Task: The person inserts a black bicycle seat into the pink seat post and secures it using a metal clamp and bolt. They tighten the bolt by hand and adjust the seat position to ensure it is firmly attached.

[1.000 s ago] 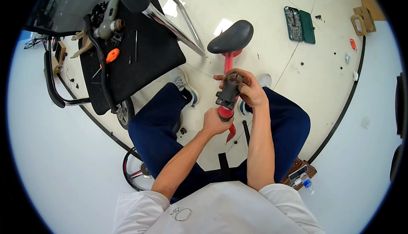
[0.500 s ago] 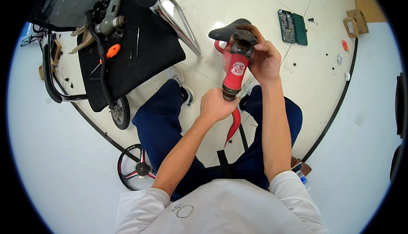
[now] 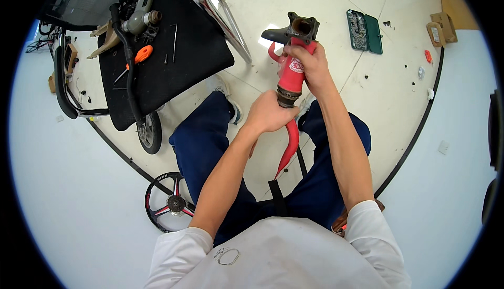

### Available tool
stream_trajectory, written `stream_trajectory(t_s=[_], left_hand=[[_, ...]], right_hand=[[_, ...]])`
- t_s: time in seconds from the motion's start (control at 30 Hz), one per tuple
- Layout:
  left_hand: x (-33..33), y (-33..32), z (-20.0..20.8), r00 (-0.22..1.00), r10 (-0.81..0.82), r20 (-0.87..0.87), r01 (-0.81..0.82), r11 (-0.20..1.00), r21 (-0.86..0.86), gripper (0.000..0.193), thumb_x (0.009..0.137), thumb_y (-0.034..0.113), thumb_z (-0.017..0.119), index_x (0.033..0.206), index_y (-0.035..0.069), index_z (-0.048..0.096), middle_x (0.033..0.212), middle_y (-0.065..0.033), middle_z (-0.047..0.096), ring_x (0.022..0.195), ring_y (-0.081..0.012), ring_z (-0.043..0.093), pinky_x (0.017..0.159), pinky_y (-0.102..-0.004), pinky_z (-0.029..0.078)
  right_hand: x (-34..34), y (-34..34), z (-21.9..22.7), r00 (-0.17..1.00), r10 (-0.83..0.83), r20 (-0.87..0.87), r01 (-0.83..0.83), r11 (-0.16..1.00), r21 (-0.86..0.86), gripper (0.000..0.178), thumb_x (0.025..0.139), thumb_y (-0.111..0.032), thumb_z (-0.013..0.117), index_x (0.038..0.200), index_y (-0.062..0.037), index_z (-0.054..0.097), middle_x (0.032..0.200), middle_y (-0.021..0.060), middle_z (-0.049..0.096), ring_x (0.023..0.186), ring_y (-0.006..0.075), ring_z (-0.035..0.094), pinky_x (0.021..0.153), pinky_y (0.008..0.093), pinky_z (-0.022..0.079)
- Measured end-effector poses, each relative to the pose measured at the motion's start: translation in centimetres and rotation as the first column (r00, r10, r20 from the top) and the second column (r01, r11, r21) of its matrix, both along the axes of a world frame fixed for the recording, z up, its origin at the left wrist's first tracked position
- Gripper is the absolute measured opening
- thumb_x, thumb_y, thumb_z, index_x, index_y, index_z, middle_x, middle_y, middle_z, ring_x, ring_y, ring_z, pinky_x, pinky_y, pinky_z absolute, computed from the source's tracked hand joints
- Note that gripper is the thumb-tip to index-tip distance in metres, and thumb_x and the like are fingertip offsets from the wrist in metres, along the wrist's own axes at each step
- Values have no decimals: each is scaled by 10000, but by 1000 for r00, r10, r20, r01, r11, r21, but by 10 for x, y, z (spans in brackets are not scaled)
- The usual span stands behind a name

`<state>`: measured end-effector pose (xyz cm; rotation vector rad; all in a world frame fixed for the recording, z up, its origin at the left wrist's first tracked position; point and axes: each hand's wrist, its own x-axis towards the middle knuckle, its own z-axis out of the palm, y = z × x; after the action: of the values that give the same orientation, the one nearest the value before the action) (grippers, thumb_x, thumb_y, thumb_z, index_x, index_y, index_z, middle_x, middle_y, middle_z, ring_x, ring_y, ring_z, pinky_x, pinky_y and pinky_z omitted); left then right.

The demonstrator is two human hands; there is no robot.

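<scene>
A: Two hands, one frame. The red bike frame (image 3: pixel 292 79) is held up over the lap, its head tube end up toward the top of the view, with a black saddle (image 3: pixel 276 35) partly hidden behind it.

B: Which hand is where?

A: The right hand (image 3: pixel 314 64) is wrapped round the upper part of the tube, fingers closed on it just below the open black end (image 3: pixel 303 26). The left hand (image 3: pixel 271 114) is closed round the dark collar lower down, so the two grips sit near each other. Below the left hand the frame narrows to a curved red blade (image 3: pixel 290 147) running down between the knees.

B: What else can you count?

A: One small black wheel (image 3: pixel 171 203) with red-trimmed spokes lies flat on the floor by the left thigh. A second, smaller wheel (image 3: pixel 150 131) stands at the edge of one black mat (image 3: pixel 173 58). On that mat: one orange-handled tool (image 3: pixel 139 55), a thin metal rod (image 3: pixel 174 42), and a black handlebar-and-stem part (image 3: pixel 128 37). One chrome tube (image 3: pixel 223 19) crosses the mat's right edge.

B: And further out?

A: One green case (image 3: pixel 365 31) lies open on the floor, its contents too small to tell. Two cardboard pieces (image 3: pixel 443 19) sit near the top right, with one little orange item (image 3: pixel 428 56) below them.

B: Anything blocking the view?

A: The forearms cover most of both dark blue trouser legs (image 3: pixel 202 142), and the left hand hides the joint it grips.
</scene>
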<state>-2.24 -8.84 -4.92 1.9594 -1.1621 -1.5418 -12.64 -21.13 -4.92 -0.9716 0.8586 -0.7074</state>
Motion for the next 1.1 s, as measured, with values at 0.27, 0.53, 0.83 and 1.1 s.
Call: stream_trajectory(t_s=[0.27, 0.53, 0.83, 1.1], left_hand=[[-15, -9, -7, 958, 70, -277, -94, 993, -74, 244, 685, 234, 679, 724, 1, 619, 657, -127, 648, 635, -311, 641, 653, -403, 501], [-18, -2, 1, 997, 71, -8, -71, 997, -20, 292, 711, 309, 689, 766, 23, 676, 709, -178, 679, 728, -378, 674, 697, -437, 526], [-15, 3, -6, 995, 74, 67, -68, 994, -90, 242, 725, 217, 664, 737, -18, 609, 634, -156, 629, 590, -303, 610, 623, -397, 492], [-16, 8, -9, 996, 65, -65, -69, 996, -64, 290, 716, 297, 687, 756, 10, 675, 691, -183, 674, 698, -384, 664, 701, -448, 523]], right_hand=[[-6, -9, 3, 999, 15, 43, -14, 1000, -17, 210, 804, -187, 707, 902, -9, 653, 804, 46, 639, 741, 126, 604, 689, 288, 496], [-4, -7, 3, 999, 35, -39, -36, 999, -20, 203, 806, -160, 706, 929, -12, 641, 834, 54, 650, 767, 133, 615, 707, 307, 512], [0, -9, 1, 999, 19, -27, -18, 999, 34, 204, 816, -148, 678, 951, -2, 635, 836, 64, 665, 779, 151, 635, 723, 318, 527], [-1, -15, 4, 996, 73, -58, -74, 997, -7, 157, 810, -129, 679, 889, 3, 646, 810, 66, 662, 754, 145, 625, 712, 317, 523]])
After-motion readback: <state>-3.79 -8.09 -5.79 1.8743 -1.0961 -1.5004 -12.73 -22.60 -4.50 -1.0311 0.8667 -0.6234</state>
